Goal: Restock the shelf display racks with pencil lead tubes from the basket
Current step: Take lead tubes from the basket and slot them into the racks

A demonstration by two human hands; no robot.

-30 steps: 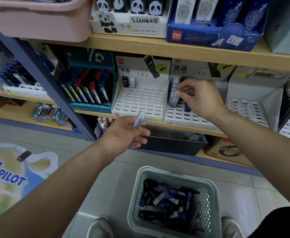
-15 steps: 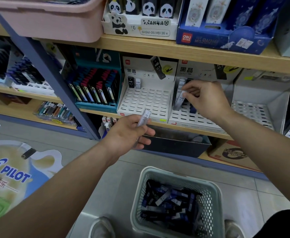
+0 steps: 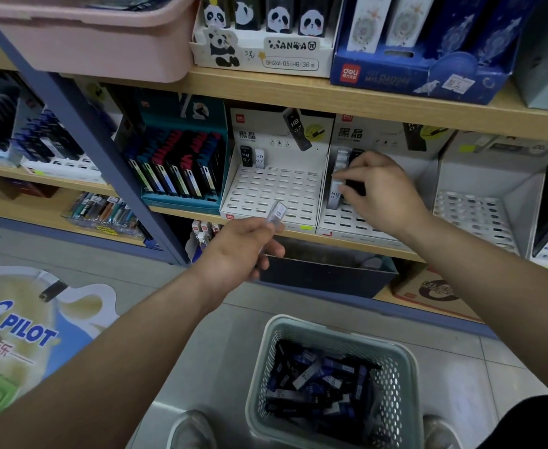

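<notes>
Lead tubes (image 3: pixel 246 156) marked "HB 07"

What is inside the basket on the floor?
The basket holds a loose pile of dark and clear pencil lead tubes. Its bottom is covered, so deeper contents cannot be seen.

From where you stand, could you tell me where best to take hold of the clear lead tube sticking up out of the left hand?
Pinch the free upper end of the clear tube, probably coming from above and the right. It stands tilted out of the left hand, whose grip covers the lower end, so only the flat upper faces are exposed. The right hand is at the rack.
</notes>
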